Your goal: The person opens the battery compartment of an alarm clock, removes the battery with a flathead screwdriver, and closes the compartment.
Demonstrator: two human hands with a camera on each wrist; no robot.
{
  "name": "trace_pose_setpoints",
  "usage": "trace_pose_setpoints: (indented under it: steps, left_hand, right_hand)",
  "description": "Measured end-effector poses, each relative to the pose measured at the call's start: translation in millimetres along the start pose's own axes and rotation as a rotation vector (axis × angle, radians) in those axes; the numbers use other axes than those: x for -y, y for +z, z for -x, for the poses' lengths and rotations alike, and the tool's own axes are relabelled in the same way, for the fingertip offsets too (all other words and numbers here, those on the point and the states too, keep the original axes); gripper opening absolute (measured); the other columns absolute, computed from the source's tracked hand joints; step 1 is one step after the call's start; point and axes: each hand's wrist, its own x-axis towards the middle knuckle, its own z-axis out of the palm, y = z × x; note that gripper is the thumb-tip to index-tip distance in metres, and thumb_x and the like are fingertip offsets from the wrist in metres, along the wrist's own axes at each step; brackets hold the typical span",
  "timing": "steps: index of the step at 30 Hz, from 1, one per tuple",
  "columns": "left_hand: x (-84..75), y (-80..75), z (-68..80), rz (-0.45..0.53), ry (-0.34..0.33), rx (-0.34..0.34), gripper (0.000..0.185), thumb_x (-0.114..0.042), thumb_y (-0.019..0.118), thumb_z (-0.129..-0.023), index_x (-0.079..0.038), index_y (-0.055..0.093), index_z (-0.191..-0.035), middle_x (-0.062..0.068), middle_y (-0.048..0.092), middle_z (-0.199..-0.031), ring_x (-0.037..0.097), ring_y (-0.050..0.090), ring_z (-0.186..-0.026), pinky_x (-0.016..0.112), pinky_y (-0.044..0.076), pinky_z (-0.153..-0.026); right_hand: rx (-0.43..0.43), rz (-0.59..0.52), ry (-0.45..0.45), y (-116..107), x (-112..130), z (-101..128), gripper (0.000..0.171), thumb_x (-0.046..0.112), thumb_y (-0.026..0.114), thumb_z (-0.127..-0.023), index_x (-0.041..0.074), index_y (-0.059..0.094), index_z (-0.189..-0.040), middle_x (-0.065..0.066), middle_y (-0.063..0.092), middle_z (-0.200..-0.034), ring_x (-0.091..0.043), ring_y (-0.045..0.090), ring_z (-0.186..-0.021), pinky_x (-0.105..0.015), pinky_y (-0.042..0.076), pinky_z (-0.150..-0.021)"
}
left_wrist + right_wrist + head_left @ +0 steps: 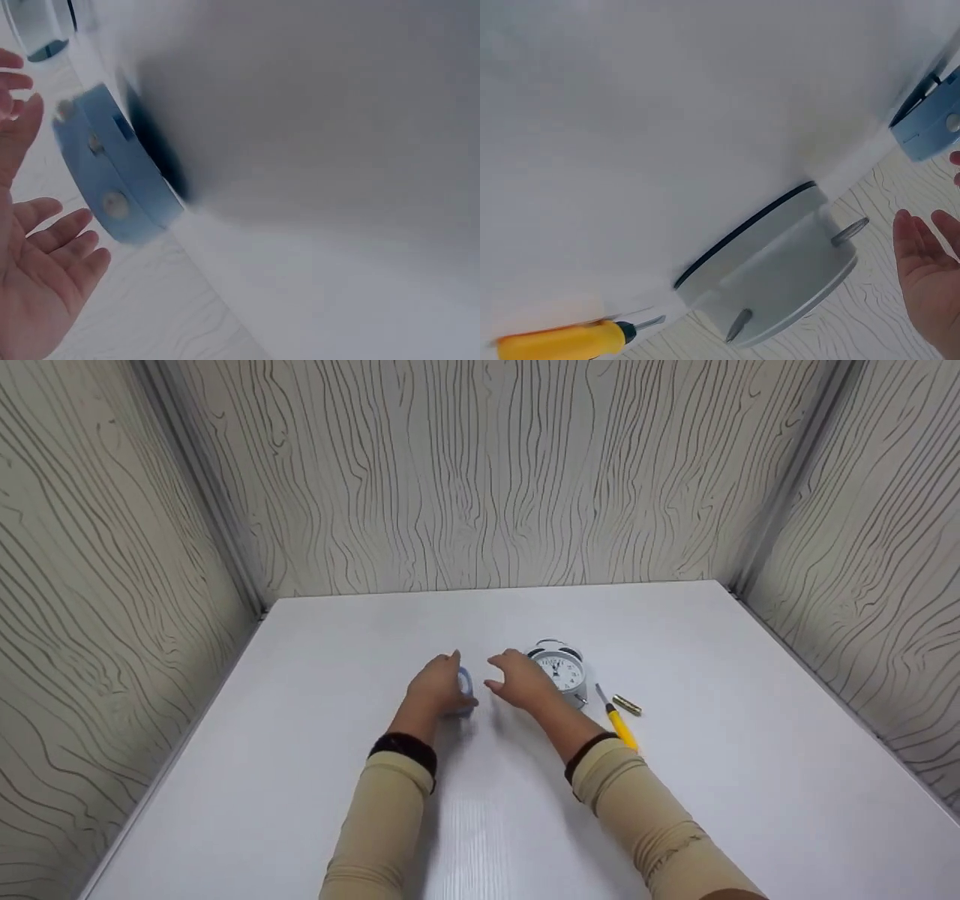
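Head: your left hand [437,684] is spread around the blue object [466,682], left of the alarm clock [564,673]. Left wrist: not clamped; you're probably positioning it, likely to steady next. Right wrist: your right hand [930,281] holds nothing.

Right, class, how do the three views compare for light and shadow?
Head view: brightest, with soft shadows on the white table beside the beige sleeves; left wrist view: dimmer and greyer, a dark shadow along the blue object; right wrist view: also dim, though lines on the patterned wall can be made out.
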Motion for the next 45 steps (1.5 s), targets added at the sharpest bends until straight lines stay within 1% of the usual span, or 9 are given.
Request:
trace_pose_setpoints:
  steps: [5, 13, 21, 26, 30, 35, 39, 42, 45]
  left_hand:
    - [-27.8, 7.6, -2.9, 0.008, 0.068, 0.019, 0.096, -0.044, 0.076, -0.07, -0.01, 0.026, -0.144, 0.013, 0.038, -0.142, 0.027, 0.037, -0.129, 0.039, 0.032, -0.105]
    - [-63.0, 20.1, -7.1, 0.056, 0.061, 0.071, 0.09, -0.04, 0.074, -0.073, -0.013, 0.026, -0.145, 0.012, 0.036, -0.143, 0.026, 0.034, -0.131, 0.041, 0.029, -0.107]
    - [-81.3, 34.4, -13.7, 0.071, 0.12, 0.114, 0.084, -0.035, 0.073, -0.075, -0.007, 0.031, -0.142, 0.013, 0.045, -0.136, 0.026, 0.041, -0.126, 0.037, 0.031, -0.106]
    - [-88.4, 42.3, -16.5, 0.082, 0.094, 0.132, 0.081, -0.03, 0.075, -0.075, -0.011, 0.033, -0.141, 0.011, 0.051, -0.13, 0.025, 0.046, -0.121, 0.038, 0.035, -0.103]
    - [-92.1, 46.7, -19.0, 0.089, 0.065, 0.154, 0.079, -0.029, 0.07, -0.08, -0.008, 0.027, -0.144, 0.013, 0.046, -0.135, 0.025, 0.042, -0.125, 0.037, 0.032, -0.105]
    - [-92.6, 47.1, -21.6, 0.062, 0.077, 0.15, 0.067, -0.021, 0.06, -0.087, -0.006, 0.027, -0.143, 0.015, 0.047, -0.134, 0.026, 0.041, -0.126, 0.036, 0.031, -0.105]
    - [-92.6, 45.9, -22.2, 0.082, 0.063, 0.151, 0.058, -0.019, 0.052, -0.091, -0.008, 0.028, -0.143, 0.015, 0.05, -0.131, 0.026, 0.043, -0.124, 0.037, 0.033, -0.105]
    - [-92.8, 46.0, -22.2, 0.091, 0.049, 0.157, 0.057, -0.02, 0.05, -0.093, -0.009, 0.027, -0.144, 0.015, 0.049, -0.132, 0.025, 0.044, -0.124, 0.037, 0.033, -0.104]
    - [-93.1, 47.1, -21.2, 0.085, 0.051, 0.157, 0.059, -0.019, 0.052, -0.092, -0.009, 0.026, -0.144, 0.015, 0.05, -0.131, 0.025, 0.045, -0.123, 0.037, 0.034, -0.103]
  right_hand:
    - [-0.075, -0.068, 0.136, -15, -26, 5, 0.043, 0.033, 0.056, -0.09, 0.01, 0.053, -0.127, -0.014, 0.049, -0.13, -0.028, 0.043, -0.124, -0.042, 0.036, -0.102]
    - [-0.17, -0.171, 0.35, -33, -73, 23, 0.045, 0.029, 0.056, -0.09, 0.004, 0.05, -0.127, -0.017, 0.049, -0.126, -0.032, 0.044, -0.121, -0.044, 0.035, -0.102]
    - [-0.07, -0.297, 0.467, -32, -101, 34, 0.054, 0.034, 0.054, -0.089, -0.001, 0.046, -0.13, -0.021, 0.045, -0.133, -0.036, 0.037, -0.126, -0.046, 0.03, -0.105]
    - [0.025, -0.356, 0.469, -31, -105, 36, 0.06, 0.04, 0.057, -0.086, 0.003, 0.046, -0.132, -0.017, 0.047, -0.134, -0.034, 0.038, -0.126, -0.046, 0.031, -0.104]
    - [0.069, -0.334, 0.437, -32, -106, 38, 0.062, 0.043, 0.062, -0.082, 0.006, 0.048, -0.13, -0.014, 0.049, -0.132, -0.033, 0.042, -0.123, -0.047, 0.037, -0.099]
    - [0.094, -0.34, 0.383, -30, -108, 37, 0.074, 0.046, 0.073, -0.071, 0.011, 0.049, -0.131, -0.01, 0.053, -0.128, -0.03, 0.046, -0.119, -0.047, 0.039, -0.097]
    - [0.097, -0.284, 0.306, -28, -110, 35, 0.088, 0.045, 0.079, -0.064, 0.009, 0.043, -0.135, -0.01, 0.052, -0.13, -0.03, 0.045, -0.121, -0.046, 0.036, -0.1]
    - [0.084, -0.25, 0.257, -26, -112, 33, 0.092, 0.042, 0.081, -0.06, 0.007, 0.042, -0.136, -0.01, 0.052, -0.13, -0.031, 0.044, -0.122, -0.047, 0.034, -0.102]
    - [0.075, -0.252, 0.26, -25, -112, 33, 0.094, 0.039, 0.083, -0.058, 0.009, 0.041, -0.137, -0.009, 0.052, -0.13, -0.03, 0.044, -0.123, -0.047, 0.033, -0.102]
